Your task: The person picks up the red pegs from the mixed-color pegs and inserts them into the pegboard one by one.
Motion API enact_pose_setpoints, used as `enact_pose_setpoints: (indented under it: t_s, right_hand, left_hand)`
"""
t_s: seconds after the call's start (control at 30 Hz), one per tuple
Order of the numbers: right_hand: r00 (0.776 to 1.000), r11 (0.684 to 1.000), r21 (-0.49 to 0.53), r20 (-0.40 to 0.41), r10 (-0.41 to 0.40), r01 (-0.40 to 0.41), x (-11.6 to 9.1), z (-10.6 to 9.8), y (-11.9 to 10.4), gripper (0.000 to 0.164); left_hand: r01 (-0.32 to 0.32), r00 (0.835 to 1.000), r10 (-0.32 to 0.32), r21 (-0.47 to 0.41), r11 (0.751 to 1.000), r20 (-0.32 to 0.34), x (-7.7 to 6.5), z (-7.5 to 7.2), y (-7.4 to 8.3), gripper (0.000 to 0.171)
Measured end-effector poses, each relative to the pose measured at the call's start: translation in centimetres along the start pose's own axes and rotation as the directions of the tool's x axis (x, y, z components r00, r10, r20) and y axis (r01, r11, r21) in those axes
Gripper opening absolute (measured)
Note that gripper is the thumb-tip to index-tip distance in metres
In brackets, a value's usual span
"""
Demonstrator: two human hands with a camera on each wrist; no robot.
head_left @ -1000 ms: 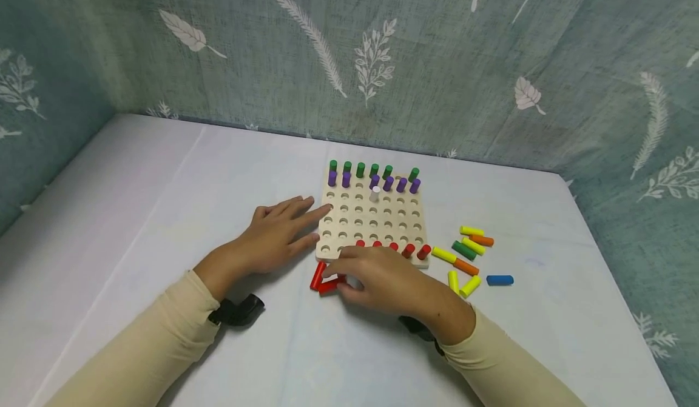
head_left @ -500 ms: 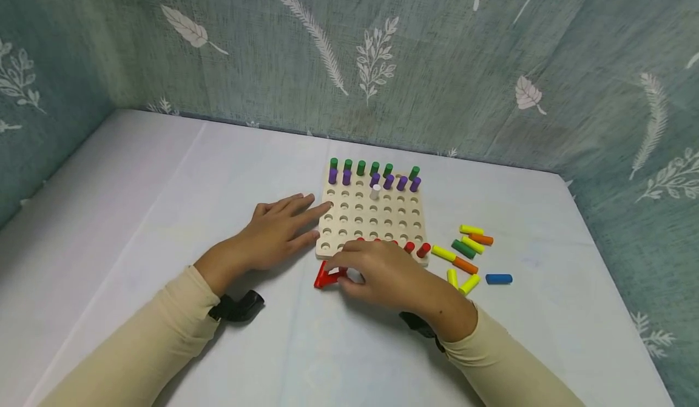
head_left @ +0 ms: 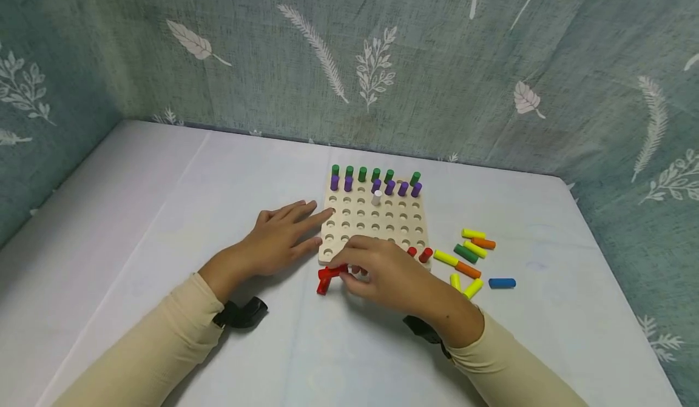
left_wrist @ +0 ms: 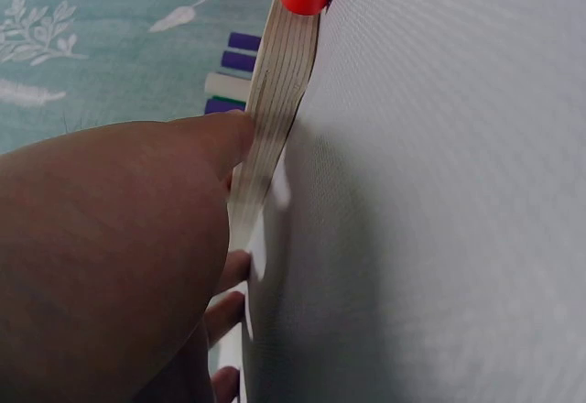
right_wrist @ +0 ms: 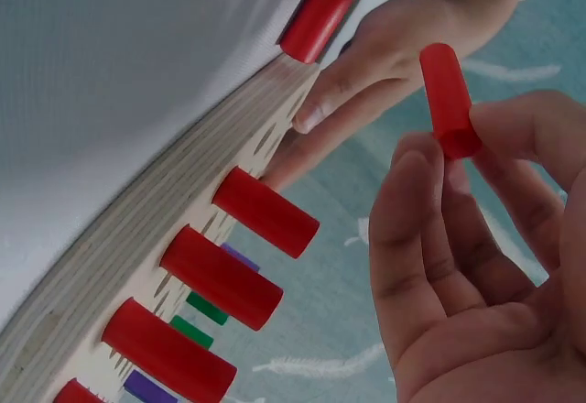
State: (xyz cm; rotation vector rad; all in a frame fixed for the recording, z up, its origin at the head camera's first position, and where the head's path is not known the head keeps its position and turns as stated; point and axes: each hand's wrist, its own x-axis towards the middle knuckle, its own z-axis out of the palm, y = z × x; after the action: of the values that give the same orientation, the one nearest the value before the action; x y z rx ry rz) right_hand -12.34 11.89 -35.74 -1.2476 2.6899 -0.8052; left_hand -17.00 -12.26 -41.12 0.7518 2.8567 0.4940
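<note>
Thumb and fingers of my right hand (head_left: 388,270) pinch a red peg (right_wrist: 449,101), raised above the table at the front left of a wooden pegboard (head_left: 368,220). A second red peg (head_left: 323,286) lies on the table just below it in the head view. My left hand (head_left: 273,242) rests palm down with fingers spread, its fingertips on the board's left edge. Several red pegs (right_wrist: 224,277) stand in the board's front row, partly hidden by my right hand in the head view. Green pegs (head_left: 363,174) and purple pegs (head_left: 417,190) fill much of the two back rows. One white peg (head_left: 377,198) stands in front of them.
Right of the board lie loose pegs: several yellow ones (head_left: 473,233), two orange ones (head_left: 468,270), a green one (head_left: 466,253) and a blue one (head_left: 502,283). A leaf-patterned cloth (head_left: 246,61) closes off the back and sides of the white table (head_left: 273,358).
Both loose red pegs lay on the table by the board's front left corner; my right hand has since lifted one of them. My left hand stays at the board's edge.
</note>
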Motion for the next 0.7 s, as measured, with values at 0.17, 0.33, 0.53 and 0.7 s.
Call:
enact_pose_setpoints:
  t_s: [0.17,0.33,0.53,0.7]
  right_hand:
    - [0.998,1.000,-0.018,-0.061,-0.024,0.023,-0.01,0.07,0.00,0.016]
    - [0.991,0.997,-0.075,-0.134,-0.016,0.006,0.05,-0.20,0.16,0.015]
    - [0.987,0.997,-0.073,-0.162,0.000,-0.012,0.01,-0.45,0.27,0.015]
    - [0.978,0.998,-0.053,-0.208,0.004,-0.015,0.00,-0.26,0.44,0.013]
  left_hand:
    - [0.008,1.000,-0.008,0.002,1.000,0.006,-0.25,0.27,-0.05,0.061]
    - [-0.001,1.000,0.001,0.003,1.000,-0.007,0.07,-0.09,0.05,0.062]
    - [0.023,1.000,-0.023,0.004,1.000,0.010,0.16,0.02,0.03,0.063]
    - [0.025,1.000,-0.025,0.003,1.000,0.004,-0.08,0.31,-0.11,0.062]
